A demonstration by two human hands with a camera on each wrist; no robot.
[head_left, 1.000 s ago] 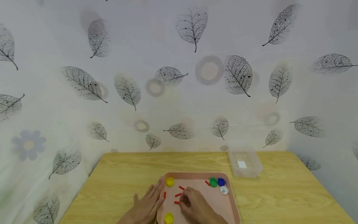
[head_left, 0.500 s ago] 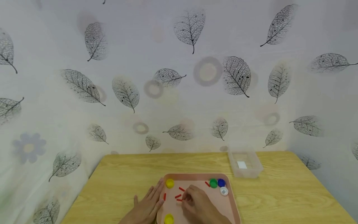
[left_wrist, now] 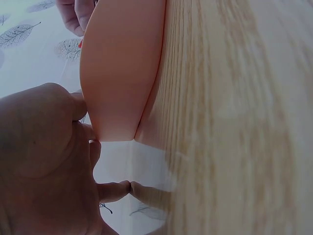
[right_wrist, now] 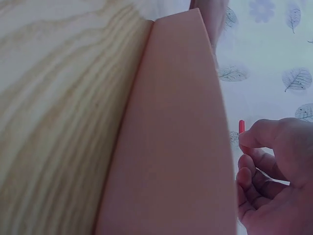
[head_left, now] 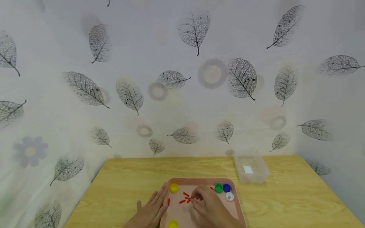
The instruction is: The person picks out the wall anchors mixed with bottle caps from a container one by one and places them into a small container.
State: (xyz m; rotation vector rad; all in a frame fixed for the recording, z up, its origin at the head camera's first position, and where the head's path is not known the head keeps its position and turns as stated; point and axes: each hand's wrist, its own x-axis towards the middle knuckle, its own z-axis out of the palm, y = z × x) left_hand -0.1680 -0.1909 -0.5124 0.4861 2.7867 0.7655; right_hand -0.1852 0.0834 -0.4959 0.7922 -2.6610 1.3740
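My right hand (head_left: 211, 204) is over the pink tray (head_left: 176, 211), thumb and forefinger pinching a small red stick (right_wrist: 241, 126). In the right wrist view the stick pokes up past the fingertips, above the tray wall. Just left of those fingertips, a few more red sticks (head_left: 182, 201) lie close together on the tray floor. Another red stick (head_left: 169, 201) is by the left wall, and one more (head_left: 212, 188) shows partly behind the right hand. My left hand (head_left: 149, 210) lies along the tray's left side with fingers extended, touching its rim.
Two yellow round caps (head_left: 174, 188) sit along the tray's left side, one at each end. Green (head_left: 218, 188), blue (head_left: 227, 187) and white (head_left: 229, 196) caps cluster in the far right corner. A clear plastic box (head_left: 252, 175) stands on the wooden table (head_left: 128, 171) behind the tray.
The right hand has moved away from me and slightly right with the pinched red stick, bringing it beside the other sticks. My left hand stays at the tray's side.
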